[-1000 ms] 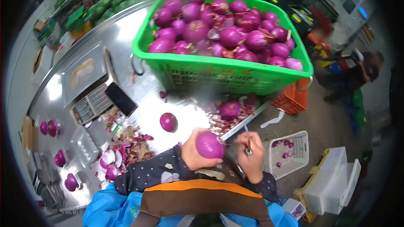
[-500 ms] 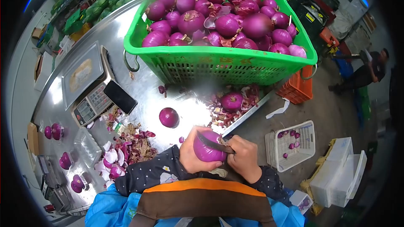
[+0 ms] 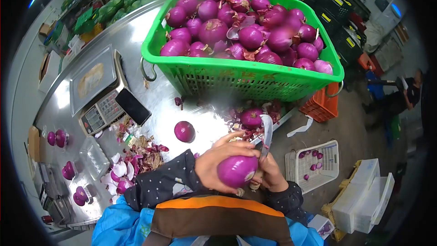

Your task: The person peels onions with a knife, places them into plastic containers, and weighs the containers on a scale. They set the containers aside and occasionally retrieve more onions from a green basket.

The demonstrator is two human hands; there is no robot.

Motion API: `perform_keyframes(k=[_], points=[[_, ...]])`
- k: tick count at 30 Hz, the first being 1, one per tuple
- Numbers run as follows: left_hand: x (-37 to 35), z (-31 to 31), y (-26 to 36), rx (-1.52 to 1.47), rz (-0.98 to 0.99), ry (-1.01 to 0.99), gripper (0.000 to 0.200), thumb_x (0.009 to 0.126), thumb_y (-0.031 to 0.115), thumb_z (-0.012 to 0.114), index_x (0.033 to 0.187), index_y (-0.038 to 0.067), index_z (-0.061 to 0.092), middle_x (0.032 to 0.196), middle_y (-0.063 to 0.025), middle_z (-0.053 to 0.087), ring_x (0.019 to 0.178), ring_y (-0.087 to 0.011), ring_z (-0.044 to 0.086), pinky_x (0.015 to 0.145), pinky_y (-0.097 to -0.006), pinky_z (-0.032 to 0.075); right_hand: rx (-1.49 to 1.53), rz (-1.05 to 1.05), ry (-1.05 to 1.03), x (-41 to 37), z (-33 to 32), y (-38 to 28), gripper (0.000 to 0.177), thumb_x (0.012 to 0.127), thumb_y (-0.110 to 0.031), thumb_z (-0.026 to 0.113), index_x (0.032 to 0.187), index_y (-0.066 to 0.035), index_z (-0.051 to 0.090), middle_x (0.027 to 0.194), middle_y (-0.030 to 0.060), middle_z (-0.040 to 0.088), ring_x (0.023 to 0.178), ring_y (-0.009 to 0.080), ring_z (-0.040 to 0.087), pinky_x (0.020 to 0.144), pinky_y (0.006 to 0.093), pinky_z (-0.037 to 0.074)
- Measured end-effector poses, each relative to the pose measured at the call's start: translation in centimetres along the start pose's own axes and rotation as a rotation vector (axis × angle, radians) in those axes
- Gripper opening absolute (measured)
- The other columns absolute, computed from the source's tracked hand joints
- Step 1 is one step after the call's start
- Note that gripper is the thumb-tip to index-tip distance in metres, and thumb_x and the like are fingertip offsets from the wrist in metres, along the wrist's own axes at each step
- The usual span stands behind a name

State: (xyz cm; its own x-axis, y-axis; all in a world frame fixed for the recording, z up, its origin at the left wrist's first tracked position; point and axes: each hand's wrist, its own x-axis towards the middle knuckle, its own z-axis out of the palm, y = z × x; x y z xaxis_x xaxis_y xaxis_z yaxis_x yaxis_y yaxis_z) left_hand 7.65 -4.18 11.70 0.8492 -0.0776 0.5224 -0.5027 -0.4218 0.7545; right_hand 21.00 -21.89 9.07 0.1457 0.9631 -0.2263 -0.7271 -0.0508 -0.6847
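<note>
My left hand (image 3: 210, 166) is wrapped round a peeled red onion (image 3: 236, 171), with a pale cut end facing right. My right hand (image 3: 271, 173) is closed on a knife (image 3: 266, 132) whose curved blade points up, beside the onion. The lower fingers of my right hand are partly hidden behind the onion. Past the hands, another red onion (image 3: 251, 118) rests among dry skins. A single red onion (image 3: 184, 131) lies on the metal table (image 3: 166, 109) to the left.
A green crate (image 3: 218, 66) full of red onions stands at the back. At left are a scale (image 3: 102, 114), a black phone (image 3: 132, 106), a skin pile (image 3: 148, 155) and wrapped onions (image 3: 68, 170). A white basket (image 3: 337, 159) is on the floor; a person (image 3: 409, 91) stands far right.
The knife blade has swung from lying across the onion to pointing upward. The onion has turned, and now shows its cut end; both hands have shifted slightly.
</note>
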Motion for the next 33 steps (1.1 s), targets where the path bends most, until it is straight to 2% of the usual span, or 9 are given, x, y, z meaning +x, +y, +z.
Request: perform_keyframes(k=[2,5,6,8,10,12,13,17,33], points=[[-1.2,0.8,0.2,0.209,-0.192,-0.045,0.112,0.059,0.023,0.089,0.143,0.007,0.017,0.134,-0.0169,0.044,0.124,-0.0272,0.044,0.102,-0.0437,0.037,-0.027,0.012,0.032,0.4,1.0,-0.1,0.052,0.087,-0.031,0.065,0.120,0.004,0.045,0.074,0.0074,0.058,0.042,0.0062,0.042,0.038,0.0200,0.033],[-3.3,1.5,-0.2,-1.063,-0.853,0.268,0.101,0.071,0.018,0.081,0.145,0.018,0.012,0.133,-0.0104,0.045,0.126,-0.0287,0.042,0.102,-0.0463,0.039,-0.131,-0.196,0.100,1.0,1.1,0.4,0.057,0.082,-0.027,0.071,0.123,0.004,0.045,0.083,0.0096,0.060,0.043,0.0061,0.044,0.040,0.0204,0.037],[-3.1,2.6,0.7,-1.800,-0.812,0.458,0.092,0.074,0.009,0.078,0.142,0.017,0.018,0.128,-0.0127,0.047,0.120,-0.0242,0.047,0.097,-0.0427,0.044,-0.280,-0.270,0.126,0.9,0.9,1.0,0.051,0.079,-0.016,0.069,0.122,0.002,0.047,0.095,0.0107,0.060,0.049,0.0052,0.045,0.043,0.0197,0.038],[-2.6,2.7,1.6,-1.581,-0.876,0.638,0.082,0.071,0.007,0.080,0.134,0.013,0.027,0.121,-0.0125,0.052,0.111,-0.0202,0.053,0.093,-0.0371,0.047,-0.580,-0.421,0.176,0.7,0.5,1.9,0.049,0.073,0.007,0.064,0.120,-0.001,0.053,0.120,0.0131,0.058,0.061,0.0033,0.048,0.049,0.0184,0.039],[-3.8,3.4,0.0,-0.715,-0.671,0.470,0.074,0.069,0.007,0.082,0.124,0.008,0.033,0.116,-0.0104,0.055,0.107,-0.0174,0.055,0.091,-0.0332,0.047,-0.668,-0.454,0.424,-0.2,2.8,-0.3,0.019,0.081,0.003,0.053,0.097,0.002,0.062,0.110,0.0209,0.061,0.065,0.0129,0.061,0.057,0.0232,0.047],[-4.3,2.9,0.8,-0.695,-0.643,0.447,0.059,0.074,0.003,0.074,0.121,0.005,0.037,0.120,-0.0110,0.052,0.115,-0.0196,0.049,0.096,-0.0370,0.042,-1.317,-0.707,0.341,0.3,1.1,-1.4,0.020,0.074,0.008,0.050,0.087,0.002,0.064,0.095,0.0182,0.066,0.068,0.0187,0.064,0.059,0.0277,0.049],[-4.6,3.0,0.8,-0.714,-0.622,0.437,0.060,0.074,0.004,0.075,0.121,0.005,0.037,0.120,-0.0108,0.052,0.115,-0.0196,0.049,0.096,-0.0365,0.042,-1.266,-0.714,0.327,0.2,1.5,-1.4,0.016,0.068,0.009,0.053,0.078,0.001,0.063,0.078,0.0139,0.065,0.060,0.0223,0.063,0.055,0.0310,0.048],[-4.7,2.5,1.5,-0.813,-0.684,0.356,0.065,0.072,0.008,0.077,0.124,0.004,0.037,0.122,-0.0099,0.051,0.115,-0.0190,0.049,0.099,-0.0361,0.040,-1.502,-0.610,0.174,0.5,1.4,-0.8,0.018,0.059,0.008,0.059,0.073,-0.003,0.062,0.068,0.0089,0.061,0.059,0.0251,0.061,0.053,0.0308,0.046],[-4.9,2.6,1.8,-0.986,-0.764,0.147,0.072,0.068,0.015,0.080,0.126,0.003,0.038,0.121,-0.0093,0.052,0.112,-0.0169,0.051,0.097,-0.0336,0.039,-1.734,-0.707,0.161,0.5,0.7,-0.9,0.016,0.056,-0.007,0.069,0.067,-0.006,0.057,0.061,0.0064,0.053,0.054,0.0246,0.056,0.047,0.0338,0.041]])
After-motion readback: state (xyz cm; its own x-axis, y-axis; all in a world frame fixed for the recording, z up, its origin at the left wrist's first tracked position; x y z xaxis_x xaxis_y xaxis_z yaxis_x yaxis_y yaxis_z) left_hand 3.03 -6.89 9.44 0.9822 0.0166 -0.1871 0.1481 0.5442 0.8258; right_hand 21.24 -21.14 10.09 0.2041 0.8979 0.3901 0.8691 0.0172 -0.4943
